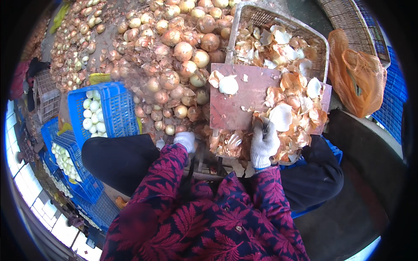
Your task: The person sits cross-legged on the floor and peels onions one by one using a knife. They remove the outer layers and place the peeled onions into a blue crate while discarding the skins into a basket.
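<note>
My right hand, in a white knit glove, is at the near edge of a reddish board. Its fingers are closed on a thin, dark-bladed tool, probably a small knife. Beside it, a large white onion layer rests on loose brown onion skins. A pale peeled onion sits at the board's far left corner. My left hand, also gloved, is low by the near edge of the heap of unpeeled onions; its fingers are hidden from view.
Beyond the board stands a plastic basket of onion skins. A blue crate of peeled onions is at my left, with more blue crates behind. An orange mesh bag hangs at the right. Another person's sleeve shows far left.
</note>
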`<state>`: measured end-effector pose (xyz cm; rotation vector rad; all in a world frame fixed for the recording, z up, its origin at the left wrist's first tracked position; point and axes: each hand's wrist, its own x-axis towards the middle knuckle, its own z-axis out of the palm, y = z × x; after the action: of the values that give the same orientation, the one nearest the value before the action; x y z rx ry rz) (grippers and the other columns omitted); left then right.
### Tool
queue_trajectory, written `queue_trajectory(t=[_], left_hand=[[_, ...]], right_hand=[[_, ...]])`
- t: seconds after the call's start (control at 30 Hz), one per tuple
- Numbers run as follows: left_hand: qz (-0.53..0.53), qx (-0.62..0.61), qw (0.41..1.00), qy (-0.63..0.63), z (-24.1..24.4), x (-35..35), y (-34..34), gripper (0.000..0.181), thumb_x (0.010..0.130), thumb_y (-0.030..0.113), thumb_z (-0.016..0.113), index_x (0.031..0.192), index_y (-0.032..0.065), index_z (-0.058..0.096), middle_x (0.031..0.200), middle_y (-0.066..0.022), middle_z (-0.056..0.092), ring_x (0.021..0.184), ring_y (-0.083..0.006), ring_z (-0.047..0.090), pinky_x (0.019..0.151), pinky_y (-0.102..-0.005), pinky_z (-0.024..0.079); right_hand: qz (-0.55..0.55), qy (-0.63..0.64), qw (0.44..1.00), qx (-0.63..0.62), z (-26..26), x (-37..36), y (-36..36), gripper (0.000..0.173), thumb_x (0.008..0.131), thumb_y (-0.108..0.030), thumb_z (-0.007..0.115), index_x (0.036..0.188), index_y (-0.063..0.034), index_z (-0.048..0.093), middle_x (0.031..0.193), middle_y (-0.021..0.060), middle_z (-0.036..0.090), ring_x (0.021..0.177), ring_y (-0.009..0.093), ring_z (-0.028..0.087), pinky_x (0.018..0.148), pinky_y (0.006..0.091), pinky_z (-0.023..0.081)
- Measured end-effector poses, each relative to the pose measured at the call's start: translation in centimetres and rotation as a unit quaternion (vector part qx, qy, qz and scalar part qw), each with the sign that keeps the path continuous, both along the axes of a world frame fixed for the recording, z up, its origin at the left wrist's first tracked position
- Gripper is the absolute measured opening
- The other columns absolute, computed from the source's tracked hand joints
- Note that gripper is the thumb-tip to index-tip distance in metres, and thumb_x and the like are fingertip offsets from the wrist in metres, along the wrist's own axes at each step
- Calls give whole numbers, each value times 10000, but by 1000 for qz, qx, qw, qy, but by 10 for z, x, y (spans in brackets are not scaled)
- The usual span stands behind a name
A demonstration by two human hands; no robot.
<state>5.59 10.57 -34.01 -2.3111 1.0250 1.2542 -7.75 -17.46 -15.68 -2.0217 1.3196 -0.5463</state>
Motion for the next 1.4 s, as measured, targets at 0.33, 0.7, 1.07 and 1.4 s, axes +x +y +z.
queue_trajectory(t=[0.33, 0.7, 1.07, 1.4], left_hand=[[322, -119, 934, 102, 191, 104, -75, 691, 746, 419, 903, 1202, -56, 693, 1027, -152, 753, 831, -212, 755, 701, -336, 611], [371, -442, 769, 275, 296, 48, -117, 724, 770, 130, 907, 1392, -9, 562, 1261, -102, 681, 1161, -202, 676, 996, -335, 560], [398, -367, 818, 197, 263, 15, -173, 633, 949, 285, 786, 1437, -50, 562, 1274, -179, 687, 1050, -225, 718, 855, -328, 602], [311, -469, 800, 210, 240, 31, -178, 754, 879, 117, 836, 1548, 12, 505, 1467, -158, 588, 1300, -244, 621, 1065, -362, 537]], right_hand=[[-5, 45, 999, 3, -3, 0, -1, 269, 954, -365, 753, 1109, -147, 724, 781, 155, 727, 699, 369, 724, 664, 471, 557], [30, -117, 967, 225, 60, -14, -7, 458, 977, -356, 695, 1351, -92, 696, 1039, 157, 777, 968, 271, 743, 903, 386, 565], [54, -139, 913, 380, 58, -9, -6, 541, 993, -310, 703, 1447, -31, 607, 1167, 144, 763, 853, 168, 723, 741, 303, 573], [11, -83, 967, 239, 36, -17, -32, 355, 1027, -373, 620, 1252, -111, 698, 1060, 198, 766, 1013, 376, 743, 887, 458, 565]])
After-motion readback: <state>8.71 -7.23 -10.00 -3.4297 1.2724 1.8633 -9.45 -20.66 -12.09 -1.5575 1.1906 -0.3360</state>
